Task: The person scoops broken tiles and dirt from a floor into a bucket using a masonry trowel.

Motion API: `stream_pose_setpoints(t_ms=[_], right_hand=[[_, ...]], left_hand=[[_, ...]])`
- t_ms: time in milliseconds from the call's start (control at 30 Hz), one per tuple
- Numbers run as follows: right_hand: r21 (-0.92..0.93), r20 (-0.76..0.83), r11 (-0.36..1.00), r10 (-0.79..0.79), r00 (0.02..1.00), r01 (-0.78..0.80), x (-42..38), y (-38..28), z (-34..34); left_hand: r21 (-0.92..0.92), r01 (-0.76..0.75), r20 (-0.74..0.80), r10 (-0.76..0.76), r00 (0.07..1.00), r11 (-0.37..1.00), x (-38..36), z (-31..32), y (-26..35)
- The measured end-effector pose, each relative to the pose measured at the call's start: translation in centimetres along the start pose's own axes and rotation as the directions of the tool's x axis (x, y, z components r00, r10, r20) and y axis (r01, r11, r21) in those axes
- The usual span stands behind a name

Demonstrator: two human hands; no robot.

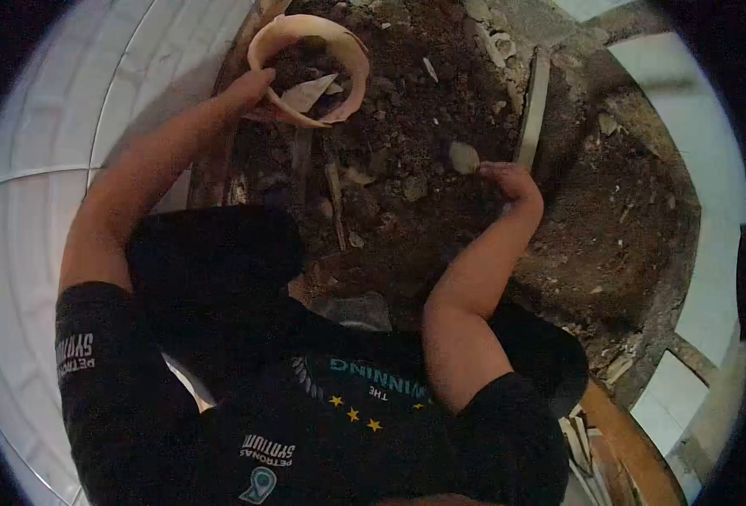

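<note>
My left hand (259, 87) grips the near left rim of a pale, round tub (352, 59) with an uneven edge. Pale, pointed broken pieces (307, 93) lie inside it over dark material. To the right, my right hand (512, 180) is closed, its fingertips at the edge of a pale, rounded flat piece (463, 158) close over the dug-up soil (407, 160). Whether that piece is stone or tile I cannot tell.
White tiles (44, 126) run along the left, with broken tile edges (710, 244) at the right. A pale strip (535, 105) lies beyond my right hand, and a thin wooden stick (336, 202) rests on the soil. Wood scraps (588, 447) sit at lower right.
</note>
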State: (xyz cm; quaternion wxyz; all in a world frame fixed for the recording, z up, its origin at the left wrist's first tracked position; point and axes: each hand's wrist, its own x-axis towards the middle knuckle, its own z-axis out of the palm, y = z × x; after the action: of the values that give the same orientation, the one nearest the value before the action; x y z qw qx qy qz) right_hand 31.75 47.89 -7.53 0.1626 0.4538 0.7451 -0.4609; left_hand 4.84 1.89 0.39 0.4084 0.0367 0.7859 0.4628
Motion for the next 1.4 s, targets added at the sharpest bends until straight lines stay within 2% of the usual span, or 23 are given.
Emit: stream_pose_setpoints(t_ms=[100,167,300,400,500,633,700,733,800,833,867,900,933,1000,1033,1067,1167,1200,1267,1300,1333,1367,1400], right_hand=[[-0.065,0.024,0.998,0.019,1.000,-0.017,-2.0,-0.2,-0.8],[-0.102,0.045,0.994,0.027,0.999,-0.022,-3.1,-0.3,-0.5],[-0.169,0.116,0.985,0.045,0.992,-0.025,-5.3,-1.0,1.6],[-0.187,0.195,0.982,0.060,0.979,-0.023,-6.9,-1.1,4.2],[-0.149,0.276,0.988,0.071,0.959,-0.031,-8.8,-0.9,7.4],[0.024,0.329,0.996,0.071,0.942,-0.084,-11.5,-0.1,11.1],[0.191,0.310,0.971,0.078,0.948,-0.142,-13.2,-0.7,13.0],[0.307,0.288,0.933,0.097,0.953,-0.188,-15.1,-1.5,14.0],[0.519,0.236,0.827,0.106,0.966,-0.217,-16.2,-2.3,16.3],[0.589,0.211,0.781,0.100,0.972,-0.208,-14.8,-1.0,17.9],[0.603,0.194,0.790,-0.013,0.981,-0.109,-4.5,7.7,20.6],[0.602,0.193,0.791,-0.014,0.981,-0.107,0.1,11.3,22.7],[0.606,0.149,0.795,-0.155,0.977,0.034,3.1,14.0,24.5],[0.655,0.119,0.750,0.013,0.993,-0.088,-5.0,7.2,23.6],[0.685,0.102,0.715,0.097,0.990,-0.141,-9.8,3.2,23.0],[0.532,-0.018,0.847,0.030,0.999,-0.016,-5.6,6.5,24.5],[0.190,-0.140,0.971,-0.119,0.983,0.144,-3.6,8.3,25.2],[0.035,-0.151,0.983,-0.175,0.973,0.182,-4.3,8.1,25.4],[-0.275,-0.144,0.928,-0.297,0.944,0.250,-5.3,7.2,25.7],[-0.349,-0.133,0.898,-0.329,0.935,0.267,-5.2,7.0,26.0],[-0.421,-0.122,0.862,-0.361,0.925,0.281,-4.8,7.0,26.4],[0.173,-0.136,0.938,-0.279,0.951,0.300,-4.5,7.2,26.8],[0.458,-0.119,0.849,-0.236,0.964,0.264,-4.6,7.5,26.6]], left_hand=[[-0.134,-0.002,-0.084,-0.010,0.996,0.991,0.4,0.3,-0.6],[-0.079,0.002,0.000,-0.002,1.000,0.997,2.3,-0.7,-1.4],[-0.119,-0.022,0.080,0.032,0.996,0.993,2.5,-1.0,-1.6],[0.120,-0.038,0.050,0.033,0.998,0.992,-1.8,0.3,1.5],[-0.022,-0.044,0.160,0.047,0.986,0.999,-2.2,0.7,1.6],[-0.087,0.010,0.003,-0.010,1.000,0.996,-0.5,2.2,1.3],[-0.111,0.019,-0.037,-0.024,0.999,0.994,-0.9,2.3,3.0],[-0.087,0.233,0.135,-0.220,0.966,0.969,-3.2,1.6,5.9],[-0.026,0.428,0.292,-0.403,0.867,0.903,-2.3,1.1,5.3],[-0.028,0.248,0.192,-0.238,0.952,0.968,1.8,1.2,1.3],[-0.025,0.153,0.142,-0.148,0.979,0.988,2.6,1.3,0.5],[-0.013,0.057,0.090,-0.056,0.994,0.998,3.5,1.3,-0.4],[0.007,0.044,0.059,-0.044,0.997,0.999,3.2,1.6,-0.4],[0.024,0.027,0.022,-0.027,0.999,0.999,4.1,1.4,-0.9],[-0.014,-0.086,-0.032,0.085,0.996,0.996,5.6,1.3,-2.3],[-0.033,-0.140,-0.058,0.138,0.989,0.990,5.8,1.5,-2.6],[-0.022,-0.215,-0.111,0.211,0.971,0.976,5.2,1.7,-2.4],[-0.011,-0.221,-0.121,0.218,0.969,0.975,5.0,1.5,-2.1],[0.047,-0.020,0.014,0.019,1.000,0.999,4.7,1.1,-1.1],[0.046,-0.020,0.007,0.020,1.000,0.999,3.4,0.9,-0.3],[-0.005,-0.030,0.087,0.030,0.996,1.000,2.1,0.9,-0.1],[-0.033,-0.030,0.129,0.034,0.991,0.999,1.1,1.0,0.1],[-0.060,-0.028,0.172,0.038,0.984,0.998,0.8,1.0,-0.2]])
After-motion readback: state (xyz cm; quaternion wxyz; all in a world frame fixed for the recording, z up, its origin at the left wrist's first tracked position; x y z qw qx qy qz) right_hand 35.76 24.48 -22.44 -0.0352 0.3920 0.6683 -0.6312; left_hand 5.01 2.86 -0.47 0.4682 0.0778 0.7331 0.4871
